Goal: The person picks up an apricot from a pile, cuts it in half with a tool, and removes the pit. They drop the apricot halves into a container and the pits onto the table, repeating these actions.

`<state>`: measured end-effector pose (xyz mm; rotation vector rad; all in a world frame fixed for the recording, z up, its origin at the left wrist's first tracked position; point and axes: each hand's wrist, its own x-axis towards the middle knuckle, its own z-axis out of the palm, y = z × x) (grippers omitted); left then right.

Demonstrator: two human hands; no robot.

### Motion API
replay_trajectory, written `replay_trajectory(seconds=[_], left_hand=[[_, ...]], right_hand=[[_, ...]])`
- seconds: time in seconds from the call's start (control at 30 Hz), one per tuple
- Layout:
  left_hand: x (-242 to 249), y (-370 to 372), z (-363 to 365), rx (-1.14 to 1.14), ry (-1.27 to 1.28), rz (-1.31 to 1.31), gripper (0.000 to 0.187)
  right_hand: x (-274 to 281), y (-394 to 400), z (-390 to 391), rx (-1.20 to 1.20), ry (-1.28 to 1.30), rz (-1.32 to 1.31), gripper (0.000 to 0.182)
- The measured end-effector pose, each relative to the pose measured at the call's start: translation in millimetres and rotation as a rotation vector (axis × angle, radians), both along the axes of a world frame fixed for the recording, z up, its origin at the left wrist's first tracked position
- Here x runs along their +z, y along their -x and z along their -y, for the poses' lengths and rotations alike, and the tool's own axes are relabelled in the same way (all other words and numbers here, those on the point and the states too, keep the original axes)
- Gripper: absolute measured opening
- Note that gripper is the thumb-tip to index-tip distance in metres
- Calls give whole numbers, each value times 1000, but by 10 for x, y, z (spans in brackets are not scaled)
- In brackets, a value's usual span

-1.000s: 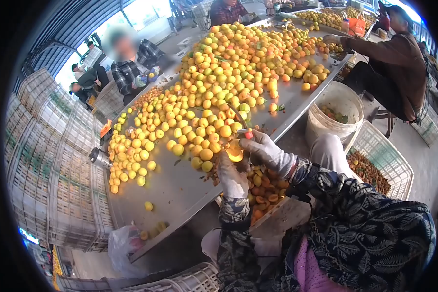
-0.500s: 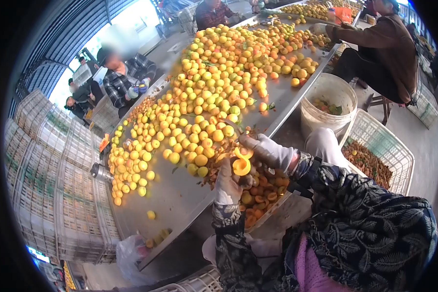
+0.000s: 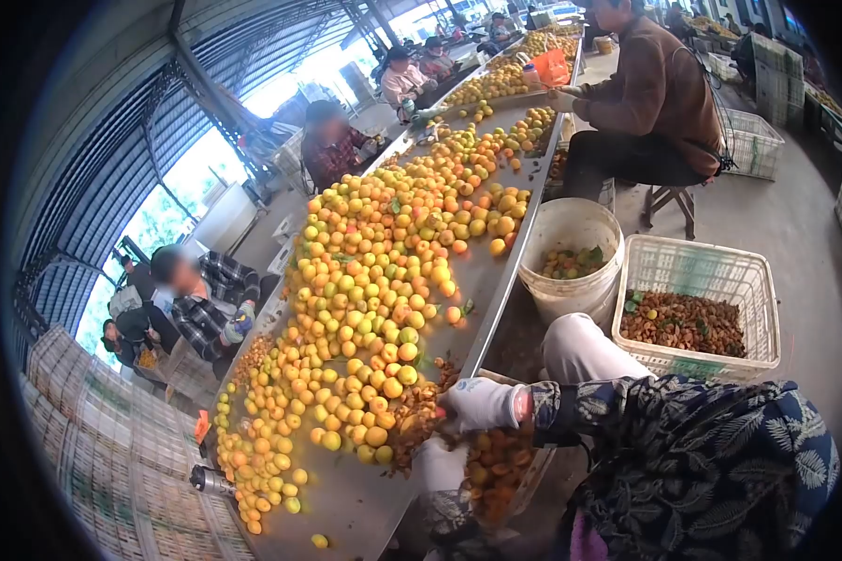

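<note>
My right hand point(image 3: 482, 404), in a whitish glove, is at the near table edge with its fingers curled in. What it holds, if anything, I cannot make out. Just below it is my left hand point(image 3: 442, 465), also gloved, its fingers smeared by motion and partly hidden. Both are beside a brown heap of apricot pits point(image 3: 412, 423) on the metal table point(image 3: 346, 481). A large pile of yellow-orange apricots point(image 3: 374, 280) spreads beyond them. Under my hands, halved apricots point(image 3: 496, 458) fill a container beside the table.
A white bucket point(image 3: 571, 304) with some fruit and leaves stands right of the table. Next to it is a plastic crate point(image 3: 711, 360) of brown pits. A co-worker point(image 3: 641, 103) sits on a stool at the right; others sit across the table. Stacked crates point(image 3: 112, 458) rise at left.
The view has swung to the right and up. The opened apricot seen between my hands is no longer visible. My hands now sit lower in view, the left one blurred.
</note>
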<state>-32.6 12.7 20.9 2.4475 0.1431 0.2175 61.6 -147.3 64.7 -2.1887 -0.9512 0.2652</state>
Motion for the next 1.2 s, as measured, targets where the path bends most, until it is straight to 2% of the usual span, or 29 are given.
replay_trajectory(seconds=[0.03,0.1,0.17,0.2,0.23,0.27,0.3,0.33,0.37,0.4,0.43,0.47,0.5,0.57,0.6,0.67,0.77,0.8,0.83,0.9,0.97,1.0,1.07,1.2], left_hand=[[92,32,59,25,-329,11,51],[142,37,123,44,-332,-63,47],[-54,25,37,-16,-599,-70,37],[-257,37,-39,-52,-584,23,31],[-376,-21,-94,-152,-304,-53,30],[-514,2,-116,-215,-235,-19,30],[-299,11,8,-258,-170,13,30],[-348,-15,31,-197,-114,185,31],[-411,3,14,-122,-81,354,32],[-364,-4,17,-20,-53,368,33],[-305,-64,14,75,-20,393,35],[-174,-77,26,78,163,397,39],[-84,-66,57,64,350,408,43],[-211,-103,74,130,287,464,49],[-286,-103,65,162,523,325,51],[-140,-62,22,139,490,268,49],[-20,-48,27,66,492,236,45],[10,-18,55,56,363,229,43],[92,7,81,46,235,223,41],[128,10,85,10,276,149,41],[60,13,135,34,364,258,41],[50,12,134,33,362,260,41],[41,11,138,24,232,331,45],[-119,-30,132,96,67,302,51]], right_hand=[[11,36,9,3,-6,0,32],[55,102,13,-41,31,-2,33],[42,93,14,-12,60,29,33],[-25,77,-2,-66,16,94,33],[-128,28,-17,-118,-27,158,32],[-211,-84,-10,-154,-42,174,30],[-165,-115,21,-186,-117,142,29],[28,-88,28,-228,-2,40,28],[123,-36,36,-252,-91,7,28],[39,-59,19,-219,-199,60,29],[-394,-195,-76,-277,-342,172,29],[-209,-112,-78,-253,-302,12,30],[-33,-25,26,-5,-251,259,34],[111,99,-5,42,-212,316,36],[140,124,-11,57,-220,311,36],[164,131,-4,100,-310,157,36],[154,114,-7,93,-306,137,35],[173,106,-14,94,-309,139,35],[208,96,-12,68,-291,1,31],[272,80,-1,16,-247,-280,26],[471,123,-11,43,-214,-271,29],[333,56,12,68,-183,-262,33],[252,22,-26,34,-188,-257,33],[183,105,-90,-88,-204,-232,36]])
